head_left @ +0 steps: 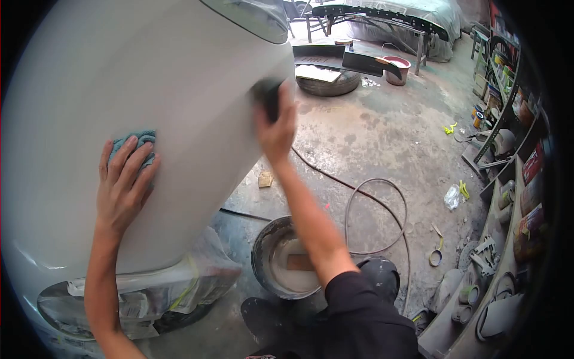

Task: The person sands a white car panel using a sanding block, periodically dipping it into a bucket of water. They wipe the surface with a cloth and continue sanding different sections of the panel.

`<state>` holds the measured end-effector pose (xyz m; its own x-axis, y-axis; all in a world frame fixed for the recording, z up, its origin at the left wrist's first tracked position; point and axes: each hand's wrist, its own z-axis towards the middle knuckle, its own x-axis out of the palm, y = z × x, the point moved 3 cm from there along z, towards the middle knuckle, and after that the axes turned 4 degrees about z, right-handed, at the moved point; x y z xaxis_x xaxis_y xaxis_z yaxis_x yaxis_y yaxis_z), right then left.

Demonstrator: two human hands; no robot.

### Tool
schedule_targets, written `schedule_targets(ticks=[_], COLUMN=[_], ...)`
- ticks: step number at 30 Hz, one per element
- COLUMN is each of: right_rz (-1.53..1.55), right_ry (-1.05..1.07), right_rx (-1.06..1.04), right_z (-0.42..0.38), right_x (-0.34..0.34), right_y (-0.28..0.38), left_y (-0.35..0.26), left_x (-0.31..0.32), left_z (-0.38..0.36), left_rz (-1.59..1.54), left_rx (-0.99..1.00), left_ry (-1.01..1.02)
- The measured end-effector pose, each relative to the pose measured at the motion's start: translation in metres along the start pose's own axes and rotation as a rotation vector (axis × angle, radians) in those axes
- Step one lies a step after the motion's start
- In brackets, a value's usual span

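A large pale grey car panel (179, 113) fills the left side of the view. On it, my left hand (125, 179) presses a folded blue-green cloth (142, 139) to the surface, fingers bent over it. My right hand (277, 128), smeared by motion, grips a black sanding block (267, 99) against the panel near its right edge. Below the right forearm stands a black bucket (258, 263) of cloudy water with a brown rectangular piece (302, 262) in it. Masking film and paper (149, 293) cover a headlamp area at the bottom left.
A hose (376, 200) loops across the stained floor (335, 131). A tyre (329, 85) with a black trim part (320, 57) on top and a pink bucket (397, 72) stand farther back. Shelving (499, 140) with cans lines the right side. A small yellowish box (265, 179) lies near the panel.
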<state>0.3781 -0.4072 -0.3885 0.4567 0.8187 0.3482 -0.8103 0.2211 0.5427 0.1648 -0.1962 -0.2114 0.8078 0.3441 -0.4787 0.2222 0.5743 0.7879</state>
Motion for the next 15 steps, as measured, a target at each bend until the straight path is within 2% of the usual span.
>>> schedule_targets(ticks=[2, 4, 6, 7, 8, 11, 13, 15], right_rz=[0.015, 0.014, 0.045, -0.033, -0.180, 0.007, -0.104, -0.054], right_ry=[-0.046, -0.078, -0.064, -0.008, 0.090, 0.197, 0.123, 0.016], right_rx=[0.222, 0.394, 0.156, -0.130, -0.209, -0.329, -0.258, 0.129], right_z=[0.065, 0.071, 0.007, -0.037, -0.092, -0.101, -0.037, 0.053], right_x=[-0.004, -0.005, 0.012, 0.019, 0.032, 0.020, 0.018, 0.000], right_y=[-0.020, 0.006, 0.044, 0.076, 0.099, 0.112, 0.064, 0.030], left_y=[-0.001, 0.000, 0.002, 0.002, 0.002, 0.001, 0.000, 0.001], left_x=[-0.002, -0.003, -0.004, -0.002, -0.001, -0.001, 0.000, 0.000], left_z=[0.002, 0.000, 0.000, -0.001, -0.002, -0.003, -0.003, 0.002], left_rz=[0.004, -0.015, -0.016, -0.020, -0.032, -0.010, 0.018, 0.040], left_rx=[0.003, 0.005, 0.002, 0.004, 0.012, 0.010, 0.017, 0.024], left_ry=[-0.003, 0.023, 0.017, 0.011, 0.013, -0.008, -0.017, -0.035])
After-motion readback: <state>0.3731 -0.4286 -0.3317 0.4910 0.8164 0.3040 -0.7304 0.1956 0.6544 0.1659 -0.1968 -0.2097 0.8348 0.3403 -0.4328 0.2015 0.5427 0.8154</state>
